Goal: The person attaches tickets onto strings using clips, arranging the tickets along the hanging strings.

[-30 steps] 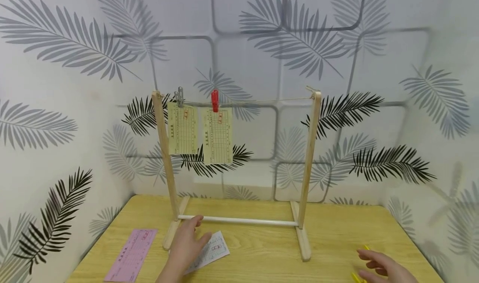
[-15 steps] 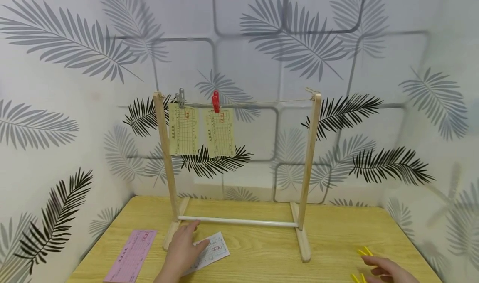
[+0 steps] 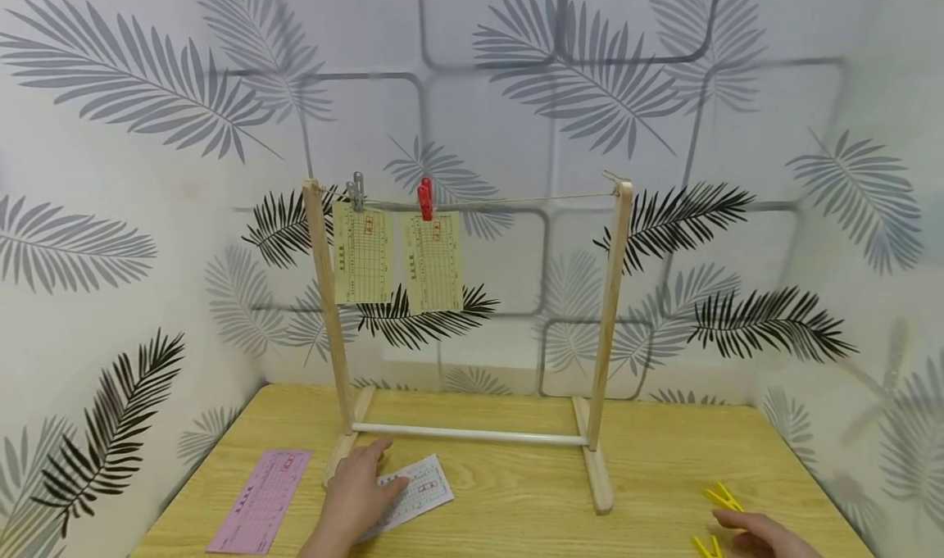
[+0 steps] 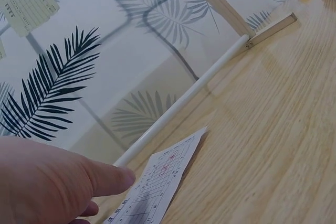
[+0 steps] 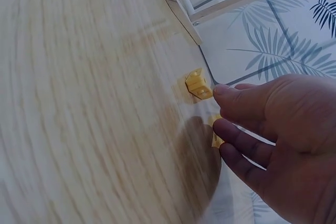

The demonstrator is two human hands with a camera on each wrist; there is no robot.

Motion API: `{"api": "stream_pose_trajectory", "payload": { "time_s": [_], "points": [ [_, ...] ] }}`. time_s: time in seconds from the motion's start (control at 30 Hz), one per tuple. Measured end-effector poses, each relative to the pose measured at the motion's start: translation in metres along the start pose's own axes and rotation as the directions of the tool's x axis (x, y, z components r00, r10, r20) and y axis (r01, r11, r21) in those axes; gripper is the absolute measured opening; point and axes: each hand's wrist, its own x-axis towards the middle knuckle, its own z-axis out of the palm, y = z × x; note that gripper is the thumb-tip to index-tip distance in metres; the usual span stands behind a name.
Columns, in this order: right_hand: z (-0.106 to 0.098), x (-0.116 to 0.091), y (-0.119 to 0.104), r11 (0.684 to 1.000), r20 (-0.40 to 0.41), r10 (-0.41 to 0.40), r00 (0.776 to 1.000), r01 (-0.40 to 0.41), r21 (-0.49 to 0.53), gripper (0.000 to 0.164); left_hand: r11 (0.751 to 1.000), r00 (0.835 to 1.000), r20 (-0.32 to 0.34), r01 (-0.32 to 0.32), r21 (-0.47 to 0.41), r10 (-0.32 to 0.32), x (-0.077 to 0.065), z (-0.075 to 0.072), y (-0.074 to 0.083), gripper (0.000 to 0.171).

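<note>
In the head view my left hand (image 3: 357,492) lies over the near-left part of a white printed slip (image 3: 420,488), fingers relaxed; the covered part is hidden. The left wrist view shows the thumb beside the slip's edge, not pinching it. My right hand (image 3: 763,533) hovers at the lower right with loosely bent fingers. Close to its fingertips are two yellow clips, the farther clip (image 3: 724,497) and the nearer clip (image 3: 708,547). From the right wrist, the fingers (image 5: 247,140) partly cover one clip (image 5: 216,132), while the other clip (image 5: 198,83) sits just beyond them.
A wooden stand (image 3: 608,320) with a string (image 3: 516,201) and a white bottom rod (image 3: 479,435) stands mid-table. From the string hang two yellow slips, one under a grey clip (image 3: 357,192), one under a red clip (image 3: 425,199). A pink slip (image 3: 260,502) lies at the left.
My right hand has drawn back a little to the right, uncovering more of the yellow clips. My left hand has shifted slightly left and down. The slip under the red clip has swayed.
</note>
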Motion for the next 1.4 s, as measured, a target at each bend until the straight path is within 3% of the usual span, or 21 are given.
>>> {"api": "stream_pose_trajectory", "payload": {
  "time_s": [0.07, 0.27, 0.4, 0.5, 0.63, 0.73, 0.83, 0.97, 1.17, 1.3, 1.4],
  "points": [
    [-0.001, 0.000, 0.004, 0.998, 0.030, -0.070, 0.997, 0.070, -0.003, 0.076, 1.000, 1.000, 0.012, 0.001, 0.007, -0.001, 0.000, -0.001, 0.000, 0.069],
    [0.000, 0.000, 0.008, 0.990, -0.001, -0.081, 0.997, 0.081, -0.115, 0.071, 1.000, 0.998, 0.051, 0.022, 0.003, -0.022, 0.000, -0.006, 0.001, 0.066],
    [0.006, -0.001, 0.011, 0.956, -0.033, -0.212, 0.977, 0.201, -0.212, 0.071, 0.999, 0.998, 0.056, 0.021, 0.033, -0.023, -0.001, -0.008, 0.001, 0.065],
    [0.006, -0.001, 0.019, 0.944, -0.025, -0.269, 0.963, 0.258, -0.205, 0.070, 0.998, 0.999, 0.050, 0.011, 0.056, -0.014, -0.001, -0.008, 0.000, 0.062],
    [-0.007, -0.001, 0.043, 0.959, 0.017, -0.218, 0.976, 0.217, -0.182, 0.062, 0.997, 0.999, 0.046, -0.002, 0.074, -0.001, -0.001, -0.007, -0.001, 0.058],
    [-0.018, -0.003, 0.065, 0.974, 0.012, -0.128, 0.992, 0.128, -0.188, 0.061, 0.997, 0.999, 0.049, -0.001, 0.080, -0.003, -0.001, -0.007, -0.001, 0.057],
    [-0.024, -0.005, 0.080, 0.976, -0.007, -0.091, 0.996, 0.088, -0.198, 0.060, 0.996, 0.999, 0.052, 0.001, 0.085, -0.005, -0.001, -0.007, -0.001, 0.056],
    [-0.024, -0.005, 0.087, 0.974, -0.016, -0.116, 0.993, 0.111, -0.200, 0.055, 0.996, 0.998, 0.056, -0.003, 0.094, -0.002, -0.002, -0.007, -0.001, 0.053],
    [-0.019, -0.004, 0.087, 0.982, -0.068, -0.065, 0.996, 0.051, -0.185, 0.045, 0.997, 0.997, 0.082, 0.003, 0.071, -0.009, -0.002, -0.006, -0.001, 0.043],
    [-0.014, -0.003, 0.087, 0.965, -0.093, -0.127, 0.988, 0.102, -0.240, 0.054, 0.999, 0.996, 0.085, 0.003, 0.034, -0.006, -0.002, -0.005, -0.002, 0.030],
    [-0.008, 0.000, 0.084, 0.920, -0.110, -0.243, 0.964, 0.193, -0.340, 0.066, 1.000, 0.998, 0.064, -0.011, -0.011, 0.012, -0.002, -0.004, -0.005, 0.018]
  ]
}}
